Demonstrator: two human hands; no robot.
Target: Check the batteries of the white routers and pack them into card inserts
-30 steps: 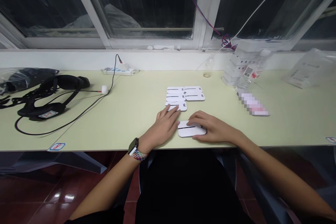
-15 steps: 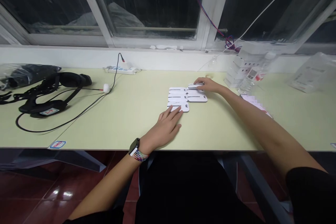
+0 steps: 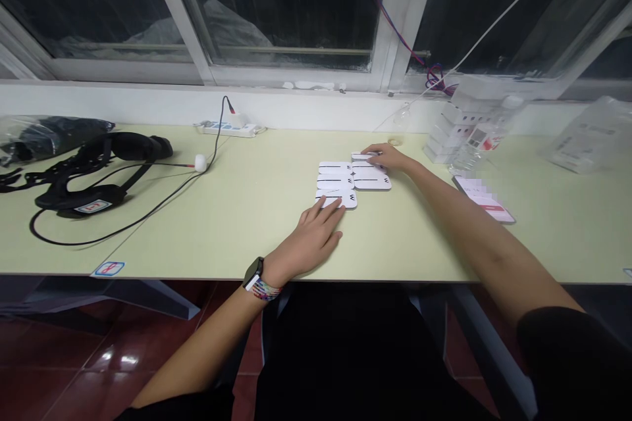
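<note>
White rounded cards lie in two columns on the pale table. Each carries a black line and a small black letter mark. Stretched out flat, my left hand (image 3: 316, 235) rests its fingertips on the front card (image 3: 350, 200) of the left column. Behind that one lie a middle card (image 3: 330, 182) and a back card (image 3: 330, 167). In the right column, a front card (image 3: 371, 182) shows fully, while the card behind it (image 3: 362, 168) is partly under my right hand (image 3: 388, 156). Those right fingers are closed on a thick white card or small stack (image 3: 360, 156) at the column's far end.
A phone (image 3: 486, 199) lies right of my right forearm. Behind it stand a clear bottle (image 3: 486, 135), white boxes (image 3: 439, 135) and a plastic bag (image 3: 582, 135). A black headset (image 3: 103, 191) with its cable is at left, a power strip (image 3: 230, 129) along the wall.
My right hand has shifted slightly back and left with the white card or stack, uncovering more of the card before it. My left hand stays in place on the front card.
</note>
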